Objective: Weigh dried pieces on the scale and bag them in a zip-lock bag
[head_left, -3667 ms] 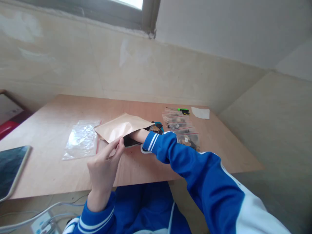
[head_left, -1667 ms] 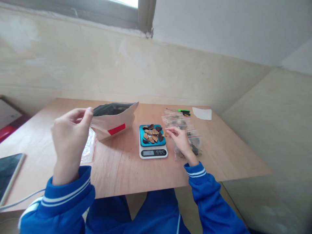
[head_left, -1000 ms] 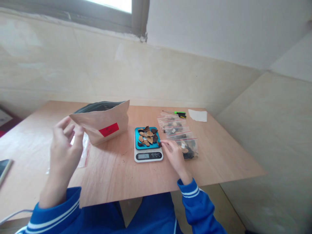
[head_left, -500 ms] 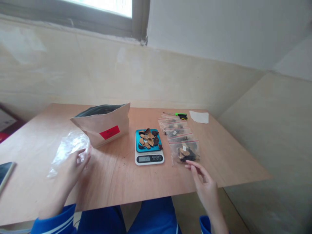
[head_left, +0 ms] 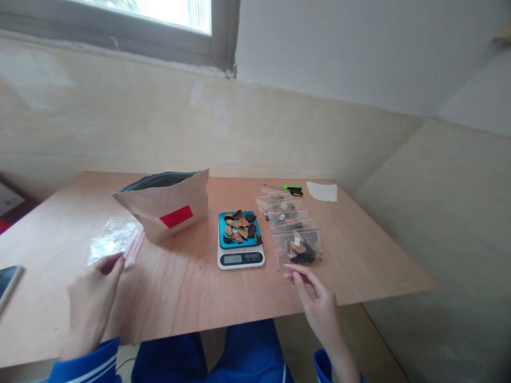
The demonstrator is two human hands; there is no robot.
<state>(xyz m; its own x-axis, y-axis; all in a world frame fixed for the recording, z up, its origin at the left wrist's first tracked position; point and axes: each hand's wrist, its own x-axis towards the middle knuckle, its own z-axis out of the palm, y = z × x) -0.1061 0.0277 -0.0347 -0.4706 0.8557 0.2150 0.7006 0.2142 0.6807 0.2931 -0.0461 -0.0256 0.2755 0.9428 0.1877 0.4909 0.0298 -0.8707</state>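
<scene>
My left hand (head_left: pixel 93 295) is closed in a pinch, its fingertips at the near edge of the clear plastic zip bags (head_left: pixel 114 239) lying on the left of the table. My right hand (head_left: pixel 319 306) has loosely bent fingers, apart, and holds nothing. Its fingertips hover by the near edge of a filled zip bag (head_left: pixel 305 250) with dark and tan dried pieces and a white label inside. Between the hands stands a kitchen scale (head_left: pixel 241 259), its display lit. Several brown dried pieces (head_left: pixel 241 226) are heaped on its blue plate.
A tan pouch (head_left: pixel 175 202) with a red label stands open behind the scale. More filled zip bags (head_left: pixel 283 205) overlap in a row at right. Beyond them lie a green-and-black screwdriver (head_left: pixel 293 188) and white paper (head_left: pixel 322 192). A phone (head_left: pixel 8 284) rests at far left.
My left hand has drawn back toward me and left, its fingers closing at the edge of the clear bags, which lie flatter. My right hand has shifted slightly left.
</scene>
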